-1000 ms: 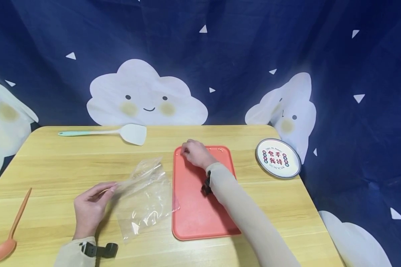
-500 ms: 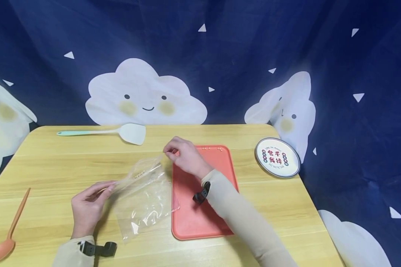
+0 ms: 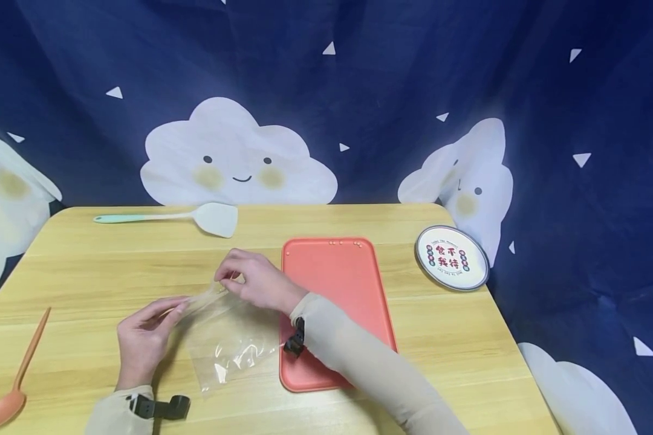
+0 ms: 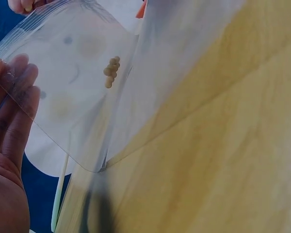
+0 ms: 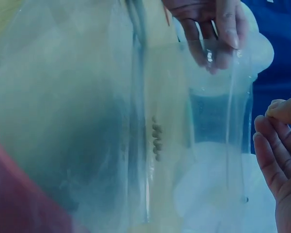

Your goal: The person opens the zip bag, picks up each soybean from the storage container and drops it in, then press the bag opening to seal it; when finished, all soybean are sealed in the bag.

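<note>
My left hand (image 3: 146,339) pinches the edge of a clear plastic zip bag (image 3: 234,353) left of the red tray. Inside the bag lies a small row of pale round beans (image 4: 111,72), also visible as dark dots in the right wrist view. At the bag's mouth, my right hand (image 3: 258,279) holds its thumb and fingertip together on a small yellowish bean (image 4: 28,8), mostly hidden by the fingers. Several loose beans (image 3: 357,244) sit along the far edge of the red tray (image 3: 337,290), with a single one at its far left corner.
A white spatula (image 3: 216,219) with a mint handle lies at the table's back edge. An orange spoon (image 3: 6,408) rests at the left. On the right stands a round plate (image 3: 453,278) with printed characters. A dark blue curtain (image 3: 370,78) hangs behind the table.
My right hand has moved from the tray's far left corner leftward and nearer to the bag's mouth. The left hand and bag have stayed nearly in place.
</note>
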